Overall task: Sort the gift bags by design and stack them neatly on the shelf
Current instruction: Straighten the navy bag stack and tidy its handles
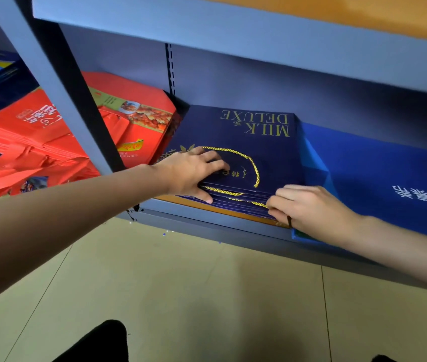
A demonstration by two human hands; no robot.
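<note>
Navy gift bags (246,142) lettered "MILK DELUXE" lie flat in a stack on the shelf (207,218), their open ends and gold cord handles (249,163) turned toward the person at the shelf's front lip. The left hand (194,171) lies spread on top of the navy stack, fingers fairly straight and pressing down, thumb at the stack's front edge. The right hand (309,207) is at the stack's front right corner, its fingers curled in against the bag edges — whether this grip pinches a cord or only the paper edges cannot be told. Beside the navy stack, toward the upright post (58,82), sit red bags (139,118); on the stack's other side lies a bright blue bag (379,178).

Several risks seem likely. Loose cords poking out between layers could snag and drag a lower bag forward, skewing the pile. Pressing at one end only may let the slick paper fan out — the front edges already look stepped. A hard shove could push the navy stack into the red bags, mixing designs.
</note>
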